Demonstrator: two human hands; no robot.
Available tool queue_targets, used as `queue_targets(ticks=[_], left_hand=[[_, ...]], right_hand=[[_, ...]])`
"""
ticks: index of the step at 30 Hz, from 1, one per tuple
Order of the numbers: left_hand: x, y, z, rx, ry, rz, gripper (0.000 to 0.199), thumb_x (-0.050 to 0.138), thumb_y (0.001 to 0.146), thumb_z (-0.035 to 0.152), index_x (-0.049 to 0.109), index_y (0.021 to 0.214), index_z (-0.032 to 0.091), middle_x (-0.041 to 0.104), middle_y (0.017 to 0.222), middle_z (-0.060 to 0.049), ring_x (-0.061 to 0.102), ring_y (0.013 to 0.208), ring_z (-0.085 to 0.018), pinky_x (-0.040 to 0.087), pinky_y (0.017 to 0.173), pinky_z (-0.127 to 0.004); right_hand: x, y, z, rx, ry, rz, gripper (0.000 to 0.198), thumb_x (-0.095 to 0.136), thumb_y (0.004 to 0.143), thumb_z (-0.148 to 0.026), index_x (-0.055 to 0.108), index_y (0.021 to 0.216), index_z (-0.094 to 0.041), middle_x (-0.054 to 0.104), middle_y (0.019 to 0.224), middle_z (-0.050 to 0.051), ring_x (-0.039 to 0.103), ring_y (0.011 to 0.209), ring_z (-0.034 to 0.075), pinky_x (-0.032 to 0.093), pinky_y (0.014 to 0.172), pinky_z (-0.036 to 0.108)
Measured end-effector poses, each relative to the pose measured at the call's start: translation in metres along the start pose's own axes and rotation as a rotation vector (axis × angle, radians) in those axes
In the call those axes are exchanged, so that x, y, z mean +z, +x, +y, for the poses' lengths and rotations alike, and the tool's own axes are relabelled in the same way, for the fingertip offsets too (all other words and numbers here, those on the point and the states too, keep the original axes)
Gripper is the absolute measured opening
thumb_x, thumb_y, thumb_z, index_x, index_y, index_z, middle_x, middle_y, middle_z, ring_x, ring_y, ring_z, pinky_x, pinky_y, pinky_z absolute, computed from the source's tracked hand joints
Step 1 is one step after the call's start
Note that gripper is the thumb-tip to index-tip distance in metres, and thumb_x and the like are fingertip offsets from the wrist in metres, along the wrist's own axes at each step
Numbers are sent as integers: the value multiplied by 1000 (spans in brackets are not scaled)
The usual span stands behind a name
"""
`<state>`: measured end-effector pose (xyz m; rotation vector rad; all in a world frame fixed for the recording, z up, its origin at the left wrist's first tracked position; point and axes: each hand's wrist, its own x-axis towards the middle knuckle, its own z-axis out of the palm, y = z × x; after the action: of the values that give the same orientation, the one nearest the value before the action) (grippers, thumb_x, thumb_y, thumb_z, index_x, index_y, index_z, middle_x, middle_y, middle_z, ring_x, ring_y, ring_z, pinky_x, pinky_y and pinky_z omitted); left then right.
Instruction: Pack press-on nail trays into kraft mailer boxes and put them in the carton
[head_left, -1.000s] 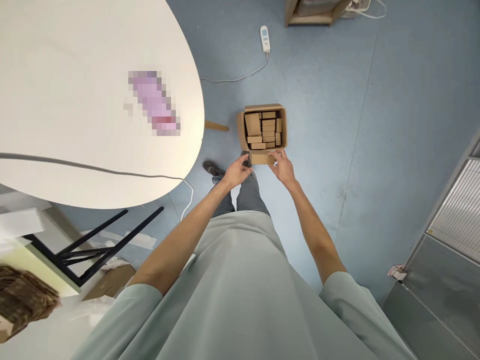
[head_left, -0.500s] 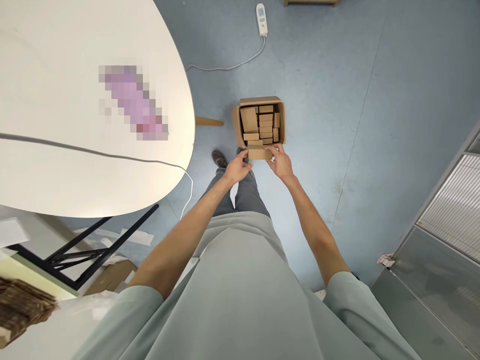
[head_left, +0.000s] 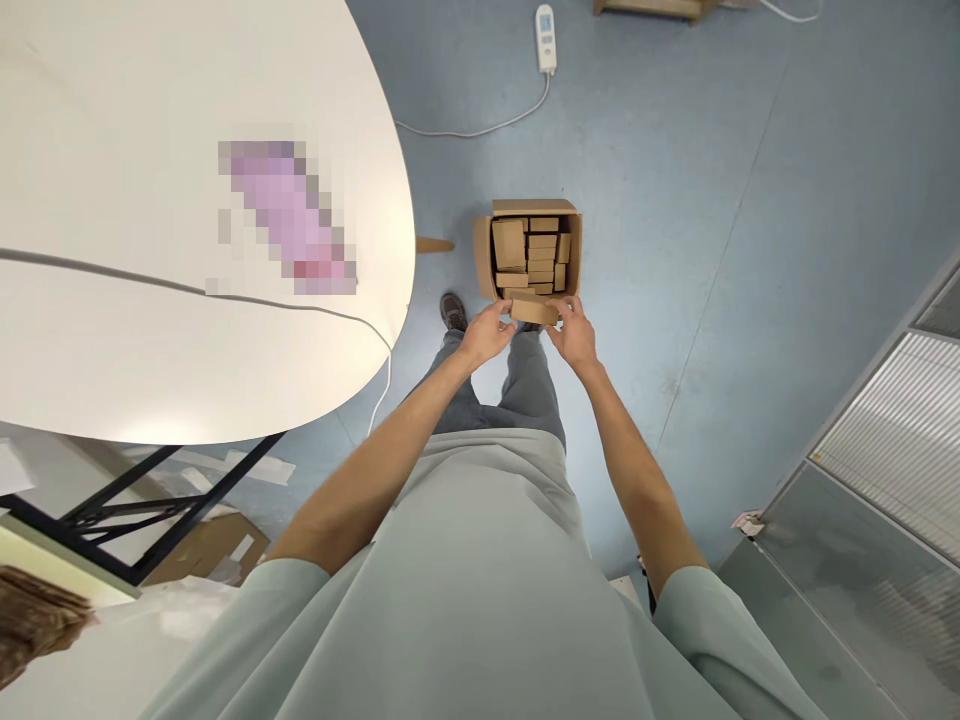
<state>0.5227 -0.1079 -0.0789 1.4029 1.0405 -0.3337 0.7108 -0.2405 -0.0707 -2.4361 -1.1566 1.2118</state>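
A small flat brown cardboard box (head_left: 534, 311) is held between both hands. My left hand (head_left: 487, 333) grips its left end and my right hand (head_left: 576, 335) grips its right end. Just beyond it on the blue floor stands an open carton (head_left: 481, 256) filled with several similar small brown boxes (head_left: 534, 252). The held box hovers over the carton's near edge.
A white oval table (head_left: 150, 300) with a grey cable (head_left: 112, 275) and a blurred pink object fills the left. A white power strip (head_left: 546, 25) with its cord lies on the floor beyond. Grey metal cabinets (head_left: 885, 480) stand at right. Flat cardboard (head_left: 202, 550) lies under the table.
The view has shifted a little. Both hands have carried the small box slightly forward, up to the carton's near edge.
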Motion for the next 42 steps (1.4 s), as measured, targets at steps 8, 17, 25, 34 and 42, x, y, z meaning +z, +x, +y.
queue_targets(ticks=[8,17,25,34,42], left_hand=[[24,81,-42,-162,-31,226,54,62,95,21,66,148,25,68,145,-12,72,119,-29,49,118,-46],[53,205,-78,-163,103,355,54,62,94,22,63,148,21,62,151,-17,53,145,-40,41,126,-55],[60,323,-118,11,110,328,72,62,97,34,47,164,14,48,167,-18,35,160,-40,27,134,-57],[66,405,-165,21,174,261,91,71,90,37,36,170,12,33,178,-20,23,164,-44,23,134,-66],[71,397,-159,7,246,166,90,72,83,23,42,168,10,41,173,-22,30,161,-48,24,133,-67]], right_hand=[[10,68,44,-5,-40,-68,43,63,99,-26,64,142,-30,55,142,12,69,107,25,65,96,47],[24,123,99,20,-51,-87,46,59,100,-24,60,145,-32,51,142,10,69,111,24,66,96,43],[55,167,145,50,38,-34,49,60,100,-27,58,149,-33,51,143,12,71,104,25,67,93,44],[78,176,160,63,121,-36,60,59,102,-32,47,160,-41,52,147,12,73,108,27,69,94,47],[79,185,161,55,69,-18,58,58,104,-32,47,160,-39,50,146,12,73,108,26,69,96,45]])
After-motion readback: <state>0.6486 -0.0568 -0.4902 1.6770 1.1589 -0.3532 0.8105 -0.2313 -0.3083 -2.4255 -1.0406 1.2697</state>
